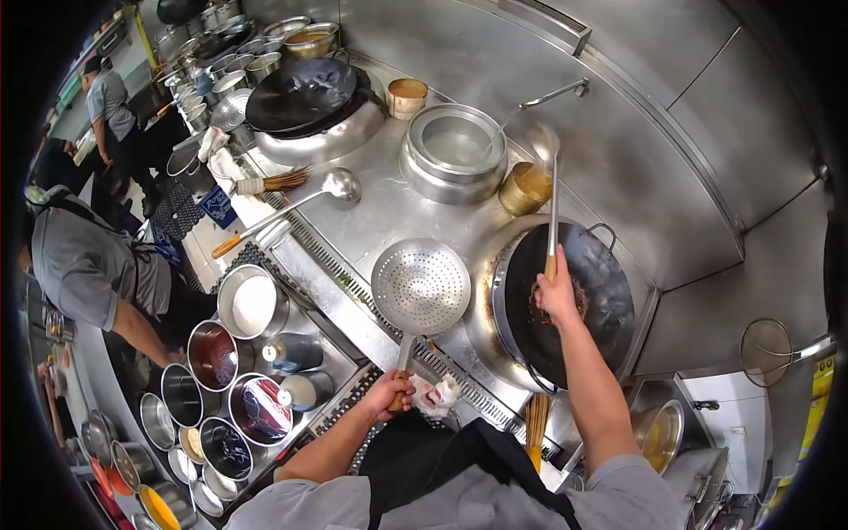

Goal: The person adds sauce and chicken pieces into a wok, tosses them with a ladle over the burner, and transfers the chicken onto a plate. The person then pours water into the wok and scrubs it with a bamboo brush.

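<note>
My left hand is closed round the wooden handle of a large perforated strainer, whose round bowl lies over the steel counter to the left of the near wok. My right hand grips the wooden end of a long-handled ladle. The ladle's bowl points away from me, above the far rim of the black wok. Dark bits of food show at the wok's bottom, partly hidden by my right hand and forearm.
A second wok sits on the far burner. Between the woks stands a water pot under a tap. Another ladle and a bamboo brush lie at the counter's edge. Seasoning containers stand at left, beside a co-worker.
</note>
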`<action>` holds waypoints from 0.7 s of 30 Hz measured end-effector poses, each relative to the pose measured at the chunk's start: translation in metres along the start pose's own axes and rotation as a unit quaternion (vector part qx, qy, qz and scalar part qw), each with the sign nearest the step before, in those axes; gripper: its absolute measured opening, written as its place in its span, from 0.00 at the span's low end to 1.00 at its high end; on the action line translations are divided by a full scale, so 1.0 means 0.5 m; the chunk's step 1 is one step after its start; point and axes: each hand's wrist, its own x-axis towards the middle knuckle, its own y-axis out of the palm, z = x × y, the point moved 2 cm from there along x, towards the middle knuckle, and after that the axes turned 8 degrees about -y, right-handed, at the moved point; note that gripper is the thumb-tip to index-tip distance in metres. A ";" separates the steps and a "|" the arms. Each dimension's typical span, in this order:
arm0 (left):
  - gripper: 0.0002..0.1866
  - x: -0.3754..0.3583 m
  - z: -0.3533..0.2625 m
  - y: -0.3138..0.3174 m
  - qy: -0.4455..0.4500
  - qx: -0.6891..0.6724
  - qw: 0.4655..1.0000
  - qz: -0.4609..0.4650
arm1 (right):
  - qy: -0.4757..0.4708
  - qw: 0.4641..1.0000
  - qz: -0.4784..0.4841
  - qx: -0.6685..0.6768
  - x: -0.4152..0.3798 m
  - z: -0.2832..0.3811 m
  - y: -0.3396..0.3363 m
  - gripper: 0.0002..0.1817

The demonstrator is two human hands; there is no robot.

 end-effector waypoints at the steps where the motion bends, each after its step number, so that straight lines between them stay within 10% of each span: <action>1: 0.24 0.000 0.000 -0.004 0.004 0.012 1.000 -0.007 | -0.013 1.000 0.004 0.026 0.014 0.014 0.017 0.45; 5: 0.23 -0.044 -0.004 0.007 0.031 0.065 0.996 -0.044 | -0.065 0.996 0.014 -0.052 0.143 0.070 0.089 0.47; 9: 0.23 -0.100 -0.018 0.022 0.033 0.122 0.991 -0.048 | 0.070 0.962 0.088 0.249 0.197 0.186 0.198 0.32; 12: 0.21 -0.122 -0.022 0.019 0.036 0.145 0.988 -0.039 | 0.246 0.626 0.193 0.714 0.241 0.187 0.215 0.14; 21: 0.20 -0.134 -0.035 0.026 0.042 0.208 0.976 -0.039 | 0.137 0.499 0.212 0.829 -0.040 0.219 0.032 0.08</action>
